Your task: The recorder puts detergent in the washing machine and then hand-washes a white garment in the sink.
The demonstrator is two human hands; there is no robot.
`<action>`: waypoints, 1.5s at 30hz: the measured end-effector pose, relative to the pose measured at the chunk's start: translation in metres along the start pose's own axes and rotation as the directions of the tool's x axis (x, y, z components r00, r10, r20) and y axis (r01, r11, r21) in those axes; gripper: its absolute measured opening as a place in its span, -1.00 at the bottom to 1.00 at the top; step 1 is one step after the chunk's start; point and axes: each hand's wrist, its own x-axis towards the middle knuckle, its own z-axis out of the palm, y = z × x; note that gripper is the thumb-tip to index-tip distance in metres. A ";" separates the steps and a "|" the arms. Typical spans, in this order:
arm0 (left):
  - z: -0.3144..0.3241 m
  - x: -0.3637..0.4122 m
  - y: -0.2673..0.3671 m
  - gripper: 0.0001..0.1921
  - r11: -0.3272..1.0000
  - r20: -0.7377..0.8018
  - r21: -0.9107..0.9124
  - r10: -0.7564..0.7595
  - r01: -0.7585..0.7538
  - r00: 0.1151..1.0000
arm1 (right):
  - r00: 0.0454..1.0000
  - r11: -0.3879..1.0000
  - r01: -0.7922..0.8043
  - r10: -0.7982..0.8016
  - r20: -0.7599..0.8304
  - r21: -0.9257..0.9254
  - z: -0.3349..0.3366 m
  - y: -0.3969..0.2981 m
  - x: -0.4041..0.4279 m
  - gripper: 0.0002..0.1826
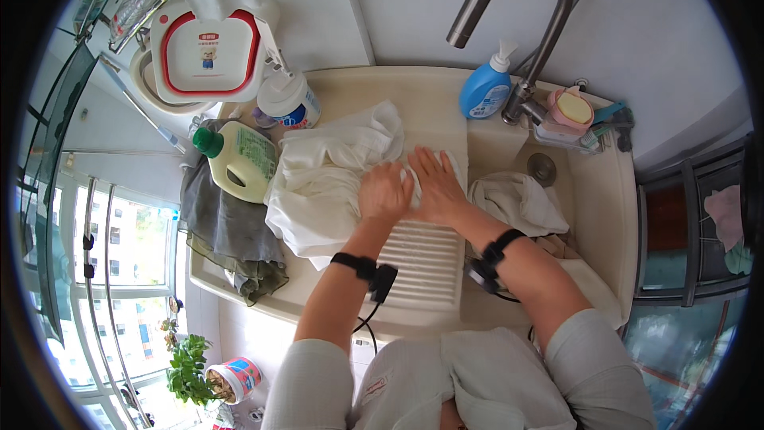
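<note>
A heap of wet-looking white cloth [322,179] lies on the counter of a laundry sink, at the upper end of a ribbed washboard [424,269]. My left hand [385,192] is curled with its fingers bent in at the right edge of this cloth; its grip is partly hidden. Close beside it, my right hand [439,185] lies palm down and flat, fingers spread, over white cloth that shows past its fingertips. More off-white cloth [519,200] lies in the basin to the right, partly behind my right forearm.
Left of the cloth stand a pale yellow detergent jug [243,161], grey cloth [224,215] and a white tub [289,98]. A blue pump bottle [485,91] stands by the curved metal faucet [537,60]. Soap in a pink holder [572,108] rests at the basin's back corner.
</note>
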 end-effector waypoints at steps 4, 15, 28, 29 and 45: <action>0.001 -0.047 0.009 -0.60 0.977 0.093 -0.124 0.186 -0.174 0.978 | 0.999 0.989 -0.007 0.002 0.036 0.148 0.002 -0.002 -0.046 0.06; 0.008 -0.017 0.022 -0.70 0.993 -0.081 -0.068 0.092 -0.097 0.993 | 0.999 0.997 -0.023 0.026 -0.045 0.080 0.005 0.006 -0.040 -0.03; 0.008 -0.050 0.019 -0.63 0.981 -0.166 -0.060 0.172 -0.184 0.971 | 0.999 0.989 -0.022 0.027 -0.030 0.146 0.016 -0.001 -0.061 0.04; -0.003 -0.084 0.020 -0.60 0.959 -0.075 -0.101 0.258 -0.265 0.963 | 0.997 0.985 0.074 -0.071 -0.023 0.158 0.015 -0.006 -0.089 0.04; -0.001 -0.067 0.021 -0.71 0.956 -0.105 -0.240 0.145 -0.167 0.984 | 0.993 0.959 0.105 -0.113 0.016 0.262 -0.006 -0.011 -0.062 -0.04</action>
